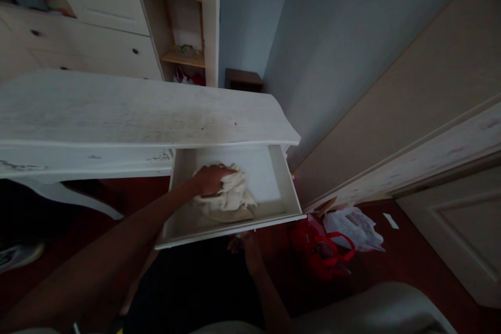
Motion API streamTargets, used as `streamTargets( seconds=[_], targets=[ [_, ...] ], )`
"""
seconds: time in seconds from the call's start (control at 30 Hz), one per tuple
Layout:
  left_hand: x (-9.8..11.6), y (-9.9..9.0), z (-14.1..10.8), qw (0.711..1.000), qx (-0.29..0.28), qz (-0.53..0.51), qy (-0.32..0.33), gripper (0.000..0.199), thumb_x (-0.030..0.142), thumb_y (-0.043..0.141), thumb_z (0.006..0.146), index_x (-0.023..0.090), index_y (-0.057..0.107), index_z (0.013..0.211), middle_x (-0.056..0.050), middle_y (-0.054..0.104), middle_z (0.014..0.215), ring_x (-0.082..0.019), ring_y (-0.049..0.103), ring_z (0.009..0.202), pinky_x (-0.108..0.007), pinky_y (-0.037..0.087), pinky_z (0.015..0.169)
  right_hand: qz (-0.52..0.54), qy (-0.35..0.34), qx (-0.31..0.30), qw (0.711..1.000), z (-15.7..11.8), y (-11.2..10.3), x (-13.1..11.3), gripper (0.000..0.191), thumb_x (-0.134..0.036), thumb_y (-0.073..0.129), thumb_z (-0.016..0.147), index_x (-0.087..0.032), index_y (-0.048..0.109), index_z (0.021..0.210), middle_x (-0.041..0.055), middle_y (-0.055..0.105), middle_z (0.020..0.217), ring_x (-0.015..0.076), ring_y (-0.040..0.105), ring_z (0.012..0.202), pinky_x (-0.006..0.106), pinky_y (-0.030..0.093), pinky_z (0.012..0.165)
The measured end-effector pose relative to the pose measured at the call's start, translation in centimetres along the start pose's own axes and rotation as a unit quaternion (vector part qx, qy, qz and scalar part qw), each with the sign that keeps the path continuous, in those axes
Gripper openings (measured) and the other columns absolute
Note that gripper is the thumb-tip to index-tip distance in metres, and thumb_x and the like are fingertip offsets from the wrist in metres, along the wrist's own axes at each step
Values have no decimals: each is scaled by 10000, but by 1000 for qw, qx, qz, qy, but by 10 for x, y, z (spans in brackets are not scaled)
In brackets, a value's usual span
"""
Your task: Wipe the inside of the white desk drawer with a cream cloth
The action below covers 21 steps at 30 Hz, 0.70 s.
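Note:
A cream cloth [235, 193] lies bunched up inside a pulled-out white drawer [287, 188]. My left hand [211, 180] reaches into the drawer from the left, its fingers closed on the cloth and pressing it towards the drawer's bottom. Just below the drawer's front board is my right hand [245, 242], with fingers curled close against the front. Whatever those fingers hold is too dark and small to make out. The drawer belongs to a white table [148, 115] with a worn, smudged top.
Behind the table stands a white cabinet [102, 47] with open shelves holding bags. On the floor to the right are a red bag [313, 245] and a white plastic bag [354, 227]. A wall panel [376, 130] runs along the right side. A shoe [21, 257] shows at far left.

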State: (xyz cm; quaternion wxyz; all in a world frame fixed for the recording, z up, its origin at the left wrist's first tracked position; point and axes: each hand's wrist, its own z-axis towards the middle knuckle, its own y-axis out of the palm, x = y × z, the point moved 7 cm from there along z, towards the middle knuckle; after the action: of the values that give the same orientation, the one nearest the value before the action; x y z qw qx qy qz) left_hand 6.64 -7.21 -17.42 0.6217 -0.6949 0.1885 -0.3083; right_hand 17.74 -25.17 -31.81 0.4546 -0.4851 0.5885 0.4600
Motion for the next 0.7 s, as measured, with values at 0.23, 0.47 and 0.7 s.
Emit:
streamTargets(
  seconds=[0.23,0.47,0.7],
  targets=[
    [-34,-42,-25,967,116,166,-154,546,288,554,846,155,512,1374,-230,567,1311,-398,515,1206,-562,386,995,5,6,-15,1000,4,-5,20,742,-812,385,823,-153,724,842,76,694,623,160,613,520,273,515,534],
    [-17,-33,-31,965,68,102,-232,699,575,447,903,133,427,1445,-256,588,1265,-436,575,1110,-524,484,831,13,-6,-3,1000,-3,-10,22,723,-826,411,807,-172,719,779,103,707,663,210,645,598,325,536,580],
    [-31,1,-6,959,43,104,-261,1086,806,514,730,121,261,1534,-329,315,1515,-591,243,1360,-729,306,952,-23,-10,-2,1000,-4,-6,14,681,-764,425,851,-171,698,660,108,682,633,209,636,595,330,541,591]
  ],
)
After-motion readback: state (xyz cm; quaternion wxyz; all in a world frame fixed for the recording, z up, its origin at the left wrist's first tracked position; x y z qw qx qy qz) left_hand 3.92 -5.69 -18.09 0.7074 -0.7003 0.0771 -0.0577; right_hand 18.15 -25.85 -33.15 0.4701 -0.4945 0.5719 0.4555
